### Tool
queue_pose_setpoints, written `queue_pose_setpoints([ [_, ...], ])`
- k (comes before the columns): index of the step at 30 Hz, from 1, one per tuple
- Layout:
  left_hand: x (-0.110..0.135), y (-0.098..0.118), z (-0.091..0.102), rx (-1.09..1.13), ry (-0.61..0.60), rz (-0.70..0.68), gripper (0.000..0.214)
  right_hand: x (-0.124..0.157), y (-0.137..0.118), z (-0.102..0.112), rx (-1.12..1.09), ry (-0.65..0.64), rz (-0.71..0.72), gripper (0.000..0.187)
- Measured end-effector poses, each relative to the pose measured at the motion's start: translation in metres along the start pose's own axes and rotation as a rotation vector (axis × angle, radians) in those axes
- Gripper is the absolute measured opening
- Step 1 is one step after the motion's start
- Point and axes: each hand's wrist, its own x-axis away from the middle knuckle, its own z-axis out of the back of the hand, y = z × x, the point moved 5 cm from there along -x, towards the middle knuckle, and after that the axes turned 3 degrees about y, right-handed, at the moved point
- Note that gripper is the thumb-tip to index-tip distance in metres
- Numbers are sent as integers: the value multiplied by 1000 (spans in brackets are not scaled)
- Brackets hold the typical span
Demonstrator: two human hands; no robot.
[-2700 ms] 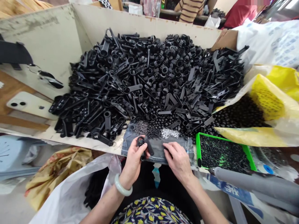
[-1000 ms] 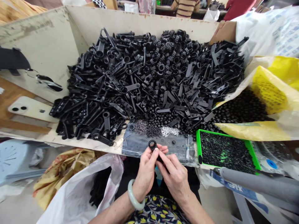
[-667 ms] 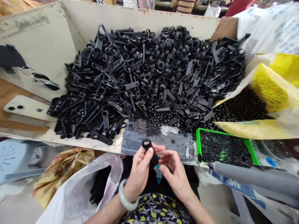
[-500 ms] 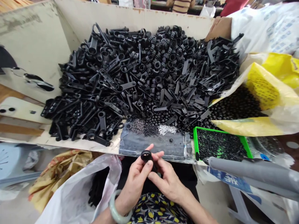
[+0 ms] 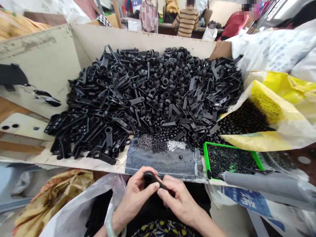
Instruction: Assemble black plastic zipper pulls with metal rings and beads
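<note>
Nearest me, below the dark mat (image 5: 158, 163): patterned cloth (image 5: 160, 228) over my lap, pale bracelet (image 5: 109, 222) on my left wrist. White plastic bag (image 5: 74, 210) hangs open to the near left of the mat, black pieces inside.

Just off the mat's near edge, both hands on one black ring-ended piece (image 5: 156, 180). Left grip (image 5: 138, 192) closed round the ring end, thumb along the side; right grip (image 5: 179, 194) pinches the narrow end between thumb and fingers. Piece lies slanted, ring toward my left.

On the mat: one small black ring (image 5: 181, 157), alone, right of centre. Along its far edge, left to right: grey bits (image 5: 145, 142), small black beads (image 5: 159, 145), silver pins (image 5: 176, 145). Worktop (image 5: 120, 166) shows bare at its left.

Right of the mat, just beside it: green tray (image 5: 206, 161) with tiny black parts. Left, well apart: pale phone (image 5: 24, 126).

Beyond the mat: big heap of black parts (image 5: 138, 95). Far right of it, yellow-and-white bag (image 5: 266, 95) spilling black beads. Farthest, past the board (image 5: 138, 34): a person in a striped top (image 5: 187, 22).
</note>
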Motion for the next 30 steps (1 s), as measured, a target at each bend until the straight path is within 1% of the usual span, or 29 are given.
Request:
queue_pose_setpoints([
  [2, -13, 8, 4, -83, -86, -129, 14, -7, 3, 12, 54, -23, 13, 25],
  [3, -18, 13, 7, -149, -117, -215, 10, -11, 5, 18, 91, -13, 25, 26],
  [4, -22, 16, 11, -236, -133, -300, 8, -15, 8, 23, 140, 13, 48, 32],
  [6, -26, 19, 18, -438, -117, -448, 9, -23, 13, 30, 299, 105, 146, 43],
  [7, -26, 18, 21, -550, -101, -505, 14, -27, 15, 31, 416, 149, 208, 44],
  [9, -23, 14, 24, -747, -51, -575, 23, -31, 21, 26, 673, 210, 323, 34],
  [11, -21, 11, 25, -855, 24, -586, 30, -32, 28, 20, 865, 264, 383, 22],
  [12, -21, 11, 26, -870, 78, -583, 29, -32, 31, 18, 910, 289, 390, 19],
  [14, -26, 14, 27, -879, 189, -573, 17, -30, 35, 17, 919, 334, 384, 18],
  [16, -37, 19, 25, -941, 257, -557, 9, -28, 37, 18, 887, 352, 361, 17],
  [18, -51, 21, 21, -1053, 242, -532, 10, -28, 38, 19, 857, 347, 335, 17],
  [21, -70, 19, 14, -1210, 129, -507, 13, -26, 36, 24, 813, 338, 322, 23],
  [23, -76, 17, 12, -1265, 75, -501, 14, -22, 33, 29, 772, 352, 323, 26],
  [26, -80, 15, 13, -1255, 40, -494, 13, -11, 31, 45, 693, 427, 300, 22],
  [30, -79, 17, 15, -1176, 54, -497, 13, 4, 38, 68, 571, 566, 211, 20],
])
